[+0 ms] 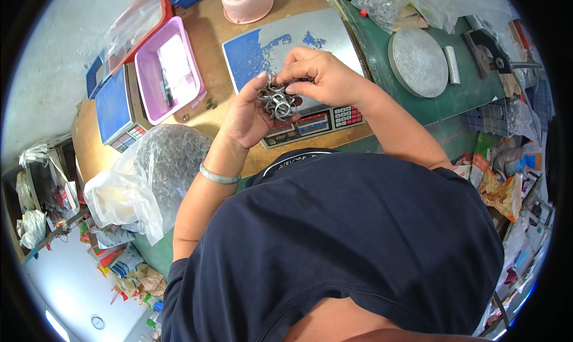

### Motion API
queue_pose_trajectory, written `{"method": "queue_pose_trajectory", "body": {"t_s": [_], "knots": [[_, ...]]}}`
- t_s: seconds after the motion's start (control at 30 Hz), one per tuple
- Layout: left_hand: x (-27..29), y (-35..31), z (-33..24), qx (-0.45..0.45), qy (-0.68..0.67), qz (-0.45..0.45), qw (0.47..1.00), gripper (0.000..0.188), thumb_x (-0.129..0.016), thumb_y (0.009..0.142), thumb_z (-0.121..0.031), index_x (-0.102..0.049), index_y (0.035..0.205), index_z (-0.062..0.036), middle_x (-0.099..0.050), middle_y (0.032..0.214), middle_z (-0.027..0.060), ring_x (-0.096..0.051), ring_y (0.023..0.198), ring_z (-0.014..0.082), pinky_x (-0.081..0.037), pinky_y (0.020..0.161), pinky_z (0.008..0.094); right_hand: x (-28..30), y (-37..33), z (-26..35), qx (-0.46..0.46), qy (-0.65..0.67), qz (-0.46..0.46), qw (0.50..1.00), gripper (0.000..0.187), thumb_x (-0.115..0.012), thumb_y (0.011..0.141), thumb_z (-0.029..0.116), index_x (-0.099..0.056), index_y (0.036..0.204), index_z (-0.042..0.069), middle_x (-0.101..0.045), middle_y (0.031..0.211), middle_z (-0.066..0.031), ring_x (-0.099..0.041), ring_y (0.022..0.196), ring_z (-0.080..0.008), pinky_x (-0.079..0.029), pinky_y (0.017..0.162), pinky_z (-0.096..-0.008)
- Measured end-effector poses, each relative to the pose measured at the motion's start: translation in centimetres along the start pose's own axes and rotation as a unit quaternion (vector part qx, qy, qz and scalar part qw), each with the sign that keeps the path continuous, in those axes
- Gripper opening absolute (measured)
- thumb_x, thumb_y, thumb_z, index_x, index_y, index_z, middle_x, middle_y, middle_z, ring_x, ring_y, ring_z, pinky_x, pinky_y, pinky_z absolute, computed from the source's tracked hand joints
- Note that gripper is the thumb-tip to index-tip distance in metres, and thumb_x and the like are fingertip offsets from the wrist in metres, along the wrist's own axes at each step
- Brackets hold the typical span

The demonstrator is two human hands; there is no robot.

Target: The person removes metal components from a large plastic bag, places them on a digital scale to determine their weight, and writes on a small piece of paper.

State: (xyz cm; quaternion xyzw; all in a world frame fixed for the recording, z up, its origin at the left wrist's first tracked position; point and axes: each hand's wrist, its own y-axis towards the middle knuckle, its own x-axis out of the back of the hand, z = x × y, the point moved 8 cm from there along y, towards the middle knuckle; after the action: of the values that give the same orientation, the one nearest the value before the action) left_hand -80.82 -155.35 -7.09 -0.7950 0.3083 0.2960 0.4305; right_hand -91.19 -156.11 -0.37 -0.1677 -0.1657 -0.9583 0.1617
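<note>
My left hand (pixel 245 118) is cupped palm up around a small heap of grey metal rings (pixel 278 103), its thumb and fingers curled at the heap's sides. Over the same heap, my right hand (pixel 325 76) bends in with thumb and fingers closed on some of the rings; its fingers partly hide what they pinch. Both hands are above the near part of a weighing scale (pixel 331 34), which has a silver platform with worn blue film. The scale's display and keypad (pixel 346 117) face me just below the hands.
To the left are a clear bag (pixel 173 157) full of metal pieces, a second blue-topped scale (pixel 114 106) and a purple tray (pixel 143 73) holding a pen and paper. An upturned pink basket (pixel 248 5) stands beyond. A round metal disc (pixel 418 61) and a cylinder (pixel 452 65) are right.
</note>
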Motion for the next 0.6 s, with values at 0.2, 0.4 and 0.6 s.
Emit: {"method": "queue_pose_trajectory", "body": {"t_s": [0.2, 0.4, 0.6], "knots": [[-0.4, 0.1, 0.0, 0.0, -0.016, 0.008, 1.0, 0.04, -0.038, 0.088, -0.038, -0.051, 0.106, -0.0039, -0.059, 0.098, 0.0121, -0.056, 0.095, 0.0298, -0.048, 0.077, 0.0444, 0.2, -0.4, -1.5, -0.047, 0.133, -0.013, 0.99, 0.01, -0.059, 0.072, 0.0, -0.061, 0.082, 0.001, -0.052, 0.084, -0.0025, -0.052, 0.071, -0.0115, -0.042, 0.057, -0.0215], [-0.7, -0.3, -0.9, -0.041, 0.1, -0.02, 0.994, 0.036, -0.044, 0.088, -0.034, -0.051, 0.106, -0.004, -0.058, 0.09, 0.009, -0.057, 0.089, 0.0255, -0.05, 0.072, 0.0393, 0.2, -1.8, -4.4, -0.189, 0.521, -0.069, 0.83, 0.009, -0.055, 0.078, 0.007, -0.056, 0.087, 0.005, -0.055, 0.097, -0.0079, -0.053, 0.063, -0.0101, -0.04, 0.047, -0.0183], [-1.9, -0.4, -1.5, -0.07, 0.296, -0.004, 0.952, 0.03, -0.053, 0.085, -0.024, -0.052, 0.104, -0.0005, -0.058, 0.082, 0.006, -0.056, 0.078, 0.0149, -0.047, 0.068, 0.0268, -0.1, -1.6, -5.2, -0.19, 0.478, -0.053, 0.856, 0.019, -0.056, 0.076, 0.008, -0.054, 0.094, 0.008, -0.055, 0.092, -0.0086, -0.052, 0.064, -0.0092, -0.038, 0.046, -0.0188]]}}
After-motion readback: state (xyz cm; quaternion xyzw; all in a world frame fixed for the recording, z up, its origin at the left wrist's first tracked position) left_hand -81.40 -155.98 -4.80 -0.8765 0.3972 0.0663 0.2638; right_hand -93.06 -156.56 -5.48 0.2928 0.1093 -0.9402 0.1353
